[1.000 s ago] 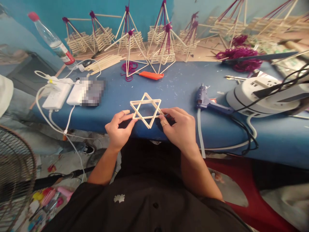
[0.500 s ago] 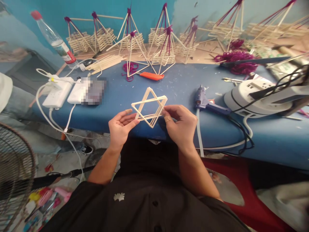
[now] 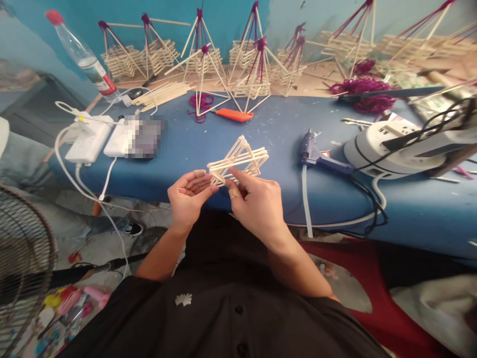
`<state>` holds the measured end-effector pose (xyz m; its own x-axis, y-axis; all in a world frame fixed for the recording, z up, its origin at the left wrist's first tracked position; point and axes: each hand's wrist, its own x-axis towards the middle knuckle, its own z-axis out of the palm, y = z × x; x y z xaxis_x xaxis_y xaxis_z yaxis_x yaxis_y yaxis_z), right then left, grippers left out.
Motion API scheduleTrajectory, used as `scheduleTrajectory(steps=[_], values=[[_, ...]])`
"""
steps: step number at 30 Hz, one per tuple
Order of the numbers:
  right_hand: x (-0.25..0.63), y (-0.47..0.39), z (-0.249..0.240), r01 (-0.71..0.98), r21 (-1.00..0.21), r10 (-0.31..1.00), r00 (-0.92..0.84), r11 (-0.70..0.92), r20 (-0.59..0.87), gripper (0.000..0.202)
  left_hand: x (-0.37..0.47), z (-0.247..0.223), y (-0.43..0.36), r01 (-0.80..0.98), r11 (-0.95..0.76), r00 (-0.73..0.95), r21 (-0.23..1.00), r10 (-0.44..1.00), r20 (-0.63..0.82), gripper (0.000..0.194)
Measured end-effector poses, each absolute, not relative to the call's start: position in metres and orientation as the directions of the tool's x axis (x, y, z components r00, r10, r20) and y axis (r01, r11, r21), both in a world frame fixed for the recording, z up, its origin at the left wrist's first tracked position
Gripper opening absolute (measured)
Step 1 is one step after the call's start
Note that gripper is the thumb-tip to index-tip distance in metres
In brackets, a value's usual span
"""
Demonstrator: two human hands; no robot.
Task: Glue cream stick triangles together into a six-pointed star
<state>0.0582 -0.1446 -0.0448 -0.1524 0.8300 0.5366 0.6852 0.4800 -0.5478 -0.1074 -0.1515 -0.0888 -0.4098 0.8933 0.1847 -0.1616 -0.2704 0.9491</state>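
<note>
A star-shaped frame of thin wooden sticks is held up over the near edge of the blue table, tilted so that its stacked layers show. My left hand grips its left corner between thumb and fingers. On the near side, my right hand pinches the frame, index finger and thumb against the sticks. Beyond the frame lies an orange-handled cutter. To the right of my hands sits a blue glue gun with a pale glue stick in it.
Several stick structures with purple yarn tops line the back. Purple yarn lies at the right rear, near a white round power strip. White power strips and a bottle stand left. A fan is at lower left.
The star frame has tipped and turned, showing its layered side. My right hand has moved left from its right side to its near side. My left hand has kept its hold.
</note>
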Motion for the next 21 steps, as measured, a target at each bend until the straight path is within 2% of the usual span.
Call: scheduleTrajectory(steps=[4,10,15,21], values=[[0.056,-0.142,-0.041,0.663,-0.554,0.823,-0.171,0.503,0.542,0.022,-0.105,-0.086,-0.153,-0.167,-0.295,-0.422,0.941,0.884,0.202,0.057],[0.063,-0.153,-0.028,0.522,-0.686,0.82,-0.049,0.508,0.57,0.018,-0.11,-0.086,-0.151,-0.081,-0.315,-0.451,0.946,0.858,0.247,0.058],[0.091,-0.168,-0.007,0.48,-0.75,0.807,0.135,0.455,0.575,0.012,-0.118,-0.084,-0.149,-0.008,-0.339,-0.487,0.941,0.823,0.292,0.054],[0.115,-0.167,0.002,0.46,-0.772,0.67,0.405,0.439,0.622,0.012,-0.125,-0.081,-0.147,-0.035,-0.366,-0.506,0.93,0.809,0.3,0.053]])
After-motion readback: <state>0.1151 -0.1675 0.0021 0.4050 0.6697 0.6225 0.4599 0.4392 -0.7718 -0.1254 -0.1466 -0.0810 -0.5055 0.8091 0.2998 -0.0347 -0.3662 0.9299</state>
